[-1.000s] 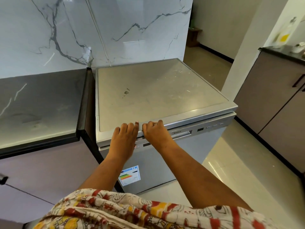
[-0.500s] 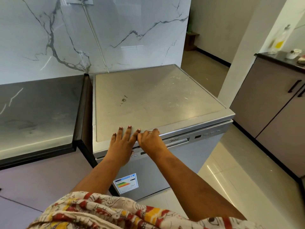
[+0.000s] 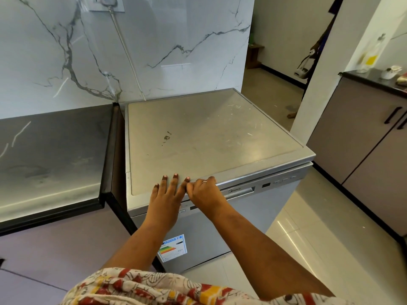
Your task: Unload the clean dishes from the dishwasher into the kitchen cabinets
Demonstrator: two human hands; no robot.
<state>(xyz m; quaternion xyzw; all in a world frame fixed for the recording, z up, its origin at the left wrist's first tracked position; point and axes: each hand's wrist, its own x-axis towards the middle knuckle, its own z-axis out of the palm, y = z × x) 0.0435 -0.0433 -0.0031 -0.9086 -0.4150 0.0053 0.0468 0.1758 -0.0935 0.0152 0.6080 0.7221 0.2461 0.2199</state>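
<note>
The silver dishwasher (image 3: 209,137) stands on the tiled floor (image 3: 308,227) between a dark counter (image 3: 50,155) on its left and a white pillar on its right, its back to a marble wall (image 3: 154,40). Its door (image 3: 242,216) is shut, so no dishes show. The left hand (image 3: 166,199) lies flat on the front edge of the scratched top, fingers straight and spread, holding nothing. Just beside it and touching its forefinger, the right hand (image 3: 206,193) hooks over the top edge of the door, fingers curled into the seam under the lid, with a ring (image 3: 204,182) on one finger. It sits at the left end of the recessed handle (image 3: 240,191); further right along the strip are a small display (image 3: 266,185) and a row of buttons (image 3: 284,179). An energy label (image 3: 172,247) is stuck low on the door, partly behind the left forearm. A grey cord (image 3: 127,56) runs from a wall socket (image 3: 106,3) down behind the machine. At the right stand cabinets (image 3: 363,137) with black handles under a dark worktop that bears a bottle (image 3: 370,56) and a small bowl (image 3: 391,71). A patterned garment (image 3: 154,287) fills the bottom edge.
</note>
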